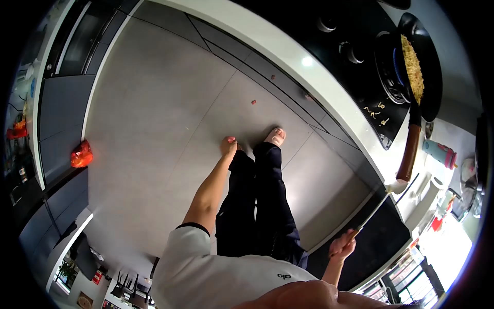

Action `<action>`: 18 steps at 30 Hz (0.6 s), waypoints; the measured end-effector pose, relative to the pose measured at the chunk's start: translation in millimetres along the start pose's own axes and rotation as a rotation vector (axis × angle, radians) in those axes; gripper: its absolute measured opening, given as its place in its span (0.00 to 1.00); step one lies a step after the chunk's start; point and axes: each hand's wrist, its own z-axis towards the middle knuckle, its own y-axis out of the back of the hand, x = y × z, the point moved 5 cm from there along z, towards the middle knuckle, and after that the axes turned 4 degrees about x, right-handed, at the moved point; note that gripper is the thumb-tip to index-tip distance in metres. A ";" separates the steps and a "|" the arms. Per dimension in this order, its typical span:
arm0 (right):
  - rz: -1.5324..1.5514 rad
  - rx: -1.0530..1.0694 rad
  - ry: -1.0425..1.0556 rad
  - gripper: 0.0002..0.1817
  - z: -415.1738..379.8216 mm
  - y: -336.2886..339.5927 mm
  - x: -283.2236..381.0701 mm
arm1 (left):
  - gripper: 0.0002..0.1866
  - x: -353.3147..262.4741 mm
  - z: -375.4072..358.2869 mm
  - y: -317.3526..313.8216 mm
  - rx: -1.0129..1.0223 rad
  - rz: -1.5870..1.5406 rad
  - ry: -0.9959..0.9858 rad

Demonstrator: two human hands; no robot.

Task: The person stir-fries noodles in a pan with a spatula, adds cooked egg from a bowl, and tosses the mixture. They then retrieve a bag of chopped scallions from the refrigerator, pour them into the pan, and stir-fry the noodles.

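R hand is closed round the wood-colored grip of a long, thin utensil, w/ its pale tip near the pan handle's end; L hand hangs loosely curled, can't tell if it's empty. Yellowish crumbly food sits in the black round pan over a blue flame, prob. mid-cook; next move calls for tip into food, pan steady.

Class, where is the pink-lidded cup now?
In the head view, the cup is at the right, on the white counter, beside the brown handle of the wok.
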 end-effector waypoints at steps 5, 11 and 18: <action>0.199 0.047 -0.383 0.23 -35.7 17.6 -66.6 | 0.08 36.3 23.9 -23.3 0.076 0.231 -0.043; 0.147 -0.055 -0.651 0.21 17.8 61.9 -135.4 | 0.10 61.8 111.3 -110.3 0.043 0.258 -0.138; 0.058 -0.030 -0.644 0.23 110.5 134.1 -211.9 | 0.14 67.3 245.5 -225.6 0.012 0.443 -0.387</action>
